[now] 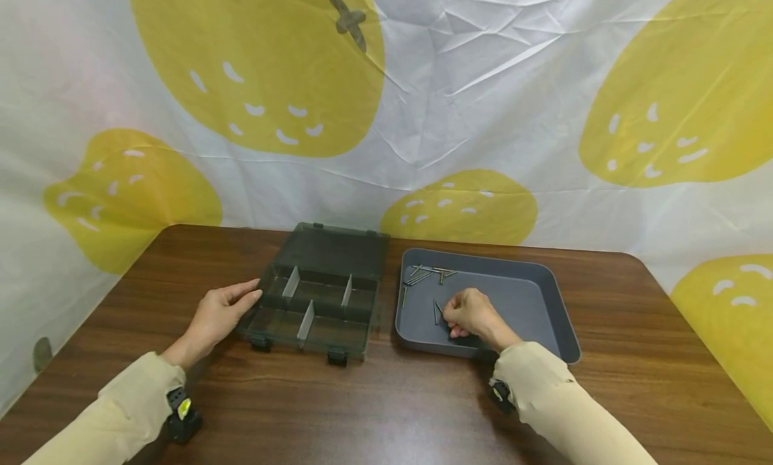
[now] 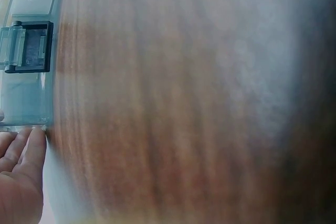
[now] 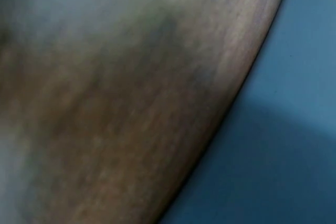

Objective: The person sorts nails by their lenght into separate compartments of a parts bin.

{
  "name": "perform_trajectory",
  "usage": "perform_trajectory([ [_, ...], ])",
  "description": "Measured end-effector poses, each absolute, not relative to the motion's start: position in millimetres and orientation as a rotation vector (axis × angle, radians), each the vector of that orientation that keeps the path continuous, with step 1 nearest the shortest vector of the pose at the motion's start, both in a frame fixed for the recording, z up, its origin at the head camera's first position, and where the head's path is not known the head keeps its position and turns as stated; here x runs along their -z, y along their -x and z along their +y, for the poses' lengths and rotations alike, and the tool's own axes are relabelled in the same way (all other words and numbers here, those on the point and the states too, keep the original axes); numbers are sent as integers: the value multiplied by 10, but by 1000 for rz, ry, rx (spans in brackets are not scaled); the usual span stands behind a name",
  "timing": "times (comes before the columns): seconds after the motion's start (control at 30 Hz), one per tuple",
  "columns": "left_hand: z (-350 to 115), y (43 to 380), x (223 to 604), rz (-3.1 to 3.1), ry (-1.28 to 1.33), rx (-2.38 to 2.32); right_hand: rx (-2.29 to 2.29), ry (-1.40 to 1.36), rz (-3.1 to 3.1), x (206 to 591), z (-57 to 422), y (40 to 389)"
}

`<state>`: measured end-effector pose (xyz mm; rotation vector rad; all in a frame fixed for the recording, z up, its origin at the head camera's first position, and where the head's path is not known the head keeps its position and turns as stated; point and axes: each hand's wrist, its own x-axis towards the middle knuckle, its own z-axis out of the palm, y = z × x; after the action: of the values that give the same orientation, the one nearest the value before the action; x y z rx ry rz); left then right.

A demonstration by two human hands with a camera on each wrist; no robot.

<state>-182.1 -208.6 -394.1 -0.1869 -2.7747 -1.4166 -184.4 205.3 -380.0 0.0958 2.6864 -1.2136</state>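
Note:
A dark translucent compartment box stands with its lid up and pale dividers inside. My left hand is at its left side, nearly straight fingertips touching the rim; in the left wrist view the fingers meet the box's end wall near a black latch. Inside the grey tray, my right hand has curled fingers pinching a thin metal screw, partly hidden by the fingertips. Another screw lies right beside it.
Several more long screws lie in the tray's far left corner. Box and tray stand side by side on a brown wooden table. Behind the table hangs a white cloth with yellow fruit shapes.

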Motion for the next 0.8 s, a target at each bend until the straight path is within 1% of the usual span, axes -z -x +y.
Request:
perform_trajectory([
  [0.57,-2092,1812,3958,-2774,188,1418,1435,25,2483,3852,2174,1886],
  [0.8,-2085,1817,3962,-2775,181,1412,1483,-45,2428,3765,2147,1848],
])
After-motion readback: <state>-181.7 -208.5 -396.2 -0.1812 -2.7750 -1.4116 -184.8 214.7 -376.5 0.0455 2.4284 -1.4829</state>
